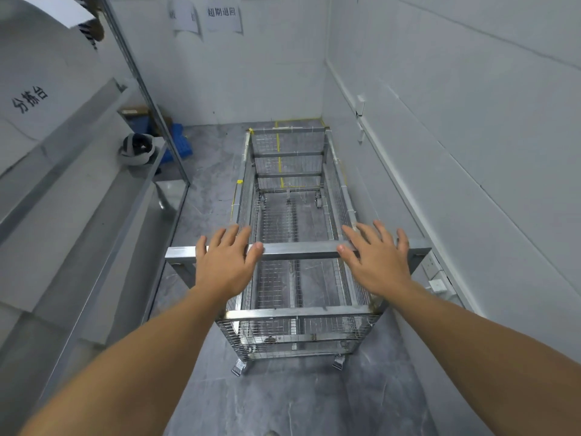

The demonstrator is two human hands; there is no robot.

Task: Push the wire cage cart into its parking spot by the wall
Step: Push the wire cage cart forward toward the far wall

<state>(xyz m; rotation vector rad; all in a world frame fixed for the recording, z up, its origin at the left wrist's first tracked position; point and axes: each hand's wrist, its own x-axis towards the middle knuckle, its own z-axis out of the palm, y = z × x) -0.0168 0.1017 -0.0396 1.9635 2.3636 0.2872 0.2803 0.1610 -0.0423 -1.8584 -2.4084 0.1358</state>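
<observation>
Both hands are flat over the steel handle bar of the wire cage cart, left hand and right hand splayed wide, fingers uncurled, gripping nothing. The cart points down the aisle, hard by the right wall, its nose near the yellow floor tape at the back wall. Whether the palms actually touch is hard to say. Best play: press evenly on both sides, keep it straight, and ease off as the nose nears the back wall.

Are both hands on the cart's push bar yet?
Cannot tell. In the head view the left hand and right hand are spread open over the push bar, thumbs overlapping it, but neither contact nor a gap shows plainly.
</observation>
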